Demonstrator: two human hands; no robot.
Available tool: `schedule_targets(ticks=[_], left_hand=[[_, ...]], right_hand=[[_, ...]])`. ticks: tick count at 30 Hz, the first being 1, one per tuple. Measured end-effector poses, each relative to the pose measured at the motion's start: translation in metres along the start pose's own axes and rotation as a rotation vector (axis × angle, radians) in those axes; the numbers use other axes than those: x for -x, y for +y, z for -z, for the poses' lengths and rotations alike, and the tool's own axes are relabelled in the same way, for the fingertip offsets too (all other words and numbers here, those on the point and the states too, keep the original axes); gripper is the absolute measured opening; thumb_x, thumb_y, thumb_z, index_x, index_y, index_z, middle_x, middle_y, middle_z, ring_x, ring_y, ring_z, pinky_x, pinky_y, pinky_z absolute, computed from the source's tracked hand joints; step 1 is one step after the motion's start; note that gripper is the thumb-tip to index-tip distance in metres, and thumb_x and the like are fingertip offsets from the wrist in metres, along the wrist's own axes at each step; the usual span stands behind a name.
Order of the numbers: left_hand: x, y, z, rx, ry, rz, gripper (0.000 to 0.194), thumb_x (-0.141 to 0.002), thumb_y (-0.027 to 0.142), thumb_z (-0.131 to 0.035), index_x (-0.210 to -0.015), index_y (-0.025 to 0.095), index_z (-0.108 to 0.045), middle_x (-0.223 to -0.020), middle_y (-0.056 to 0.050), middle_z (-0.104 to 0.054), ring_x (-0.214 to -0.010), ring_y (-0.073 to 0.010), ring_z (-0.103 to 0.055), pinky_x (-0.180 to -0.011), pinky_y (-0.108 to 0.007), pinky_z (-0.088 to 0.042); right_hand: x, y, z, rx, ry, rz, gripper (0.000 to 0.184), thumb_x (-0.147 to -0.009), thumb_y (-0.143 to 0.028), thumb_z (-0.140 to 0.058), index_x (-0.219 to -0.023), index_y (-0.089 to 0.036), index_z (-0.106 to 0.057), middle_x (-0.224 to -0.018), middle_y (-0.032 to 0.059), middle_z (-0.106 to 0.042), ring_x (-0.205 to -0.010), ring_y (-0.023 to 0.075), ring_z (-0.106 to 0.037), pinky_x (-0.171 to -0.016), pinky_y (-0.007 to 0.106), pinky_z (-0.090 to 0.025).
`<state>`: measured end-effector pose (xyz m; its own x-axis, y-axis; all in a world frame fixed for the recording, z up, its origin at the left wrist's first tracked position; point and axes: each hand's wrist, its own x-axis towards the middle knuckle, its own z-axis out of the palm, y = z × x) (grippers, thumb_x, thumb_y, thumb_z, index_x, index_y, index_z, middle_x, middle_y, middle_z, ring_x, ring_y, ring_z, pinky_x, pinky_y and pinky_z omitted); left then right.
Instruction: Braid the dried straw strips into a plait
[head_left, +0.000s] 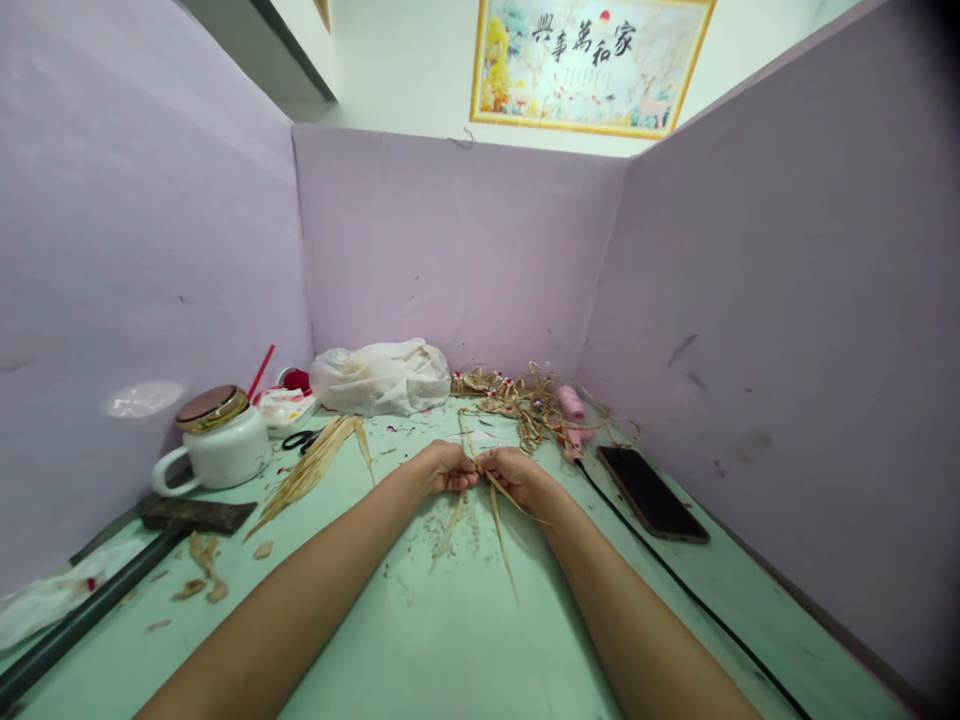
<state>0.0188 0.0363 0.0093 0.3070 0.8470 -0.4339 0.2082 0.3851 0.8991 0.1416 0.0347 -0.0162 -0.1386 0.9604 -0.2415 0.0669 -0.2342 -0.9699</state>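
Over the middle of the green tabletop, my left hand (450, 468) and my right hand (511, 472) meet, their fingers closed in a pinch. Between them they grip thin tan straw strips (501, 535), whose loose ends hang down toward me and to the right. A thin length also sticks up above the fingers. Where the strips cross is mostly hidden by my fingertips. To the left of my hands lies a bundle of flat, dry straw strips (309, 474). Beyond them is a tangled pile of braided straw cord (517, 400) with small red and white bits.
A white lidded mug (229, 450), a hammer (199, 515) and black-handled scissors (300, 440) are on the left. A white plastic bag (382, 377) sits at the back. Rightward are pink thread (571, 403), a phone (652, 493) and a black cable (675, 575). Purple panels (457, 250) enclose three sides.
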Motion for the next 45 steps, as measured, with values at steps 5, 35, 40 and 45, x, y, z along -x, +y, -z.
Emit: schedule_targets(ticks=[5,35,40,45], left_hand=[[-0.004,-0.004,0.004,-0.037,0.031,-0.034,0.011,-0.066,0.005,-0.046,-0.057,0.007,-0.052,-0.043,-0.002,-0.051,-0.036,-0.0058,-0.045,-0.036,-0.015,-0.036],[-0.003,-0.013,0.001,-0.257,0.142,-0.354,0.014,-0.055,0.015,-0.050,-0.044,0.014,-0.043,-0.032,0.005,-0.033,-0.027,-0.0040,-0.024,-0.030,-0.019,-0.014],[-0.006,-0.014,0.002,-0.241,0.134,-0.375,0.017,-0.056,0.020,-0.053,-0.043,0.015,-0.042,-0.031,0.006,-0.033,-0.025,-0.0047,-0.024,-0.029,-0.020,-0.014],[-0.012,-0.016,0.005,-0.258,0.083,-0.347,0.015,-0.056,0.019,-0.052,-0.044,0.015,-0.044,-0.031,0.005,-0.034,-0.025,-0.0049,-0.025,-0.029,-0.020,-0.014]], right_hand=[[0.007,-0.004,0.005,0.031,-0.045,0.020,0.008,-0.056,-0.005,-0.047,-0.053,-0.013,-0.047,-0.039,-0.0064,-0.035,-0.034,0.0025,-0.025,-0.035,0.016,-0.019],[0.013,-0.008,0.004,0.315,0.071,0.134,0.006,-0.060,-0.010,-0.053,-0.055,-0.013,-0.051,-0.039,-0.0057,-0.044,-0.035,0.0040,-0.035,-0.038,0.016,-0.031],[0.012,-0.009,0.003,0.363,0.081,0.155,0.009,-0.060,-0.009,-0.054,-0.053,-0.013,-0.050,-0.035,-0.0065,-0.042,-0.033,0.0042,-0.035,-0.036,0.016,-0.029],[0.011,-0.010,0.003,0.426,0.088,0.181,0.010,-0.056,-0.006,-0.054,-0.051,-0.014,-0.050,-0.033,-0.0071,-0.039,-0.031,0.0048,-0.034,-0.035,0.017,-0.026]])
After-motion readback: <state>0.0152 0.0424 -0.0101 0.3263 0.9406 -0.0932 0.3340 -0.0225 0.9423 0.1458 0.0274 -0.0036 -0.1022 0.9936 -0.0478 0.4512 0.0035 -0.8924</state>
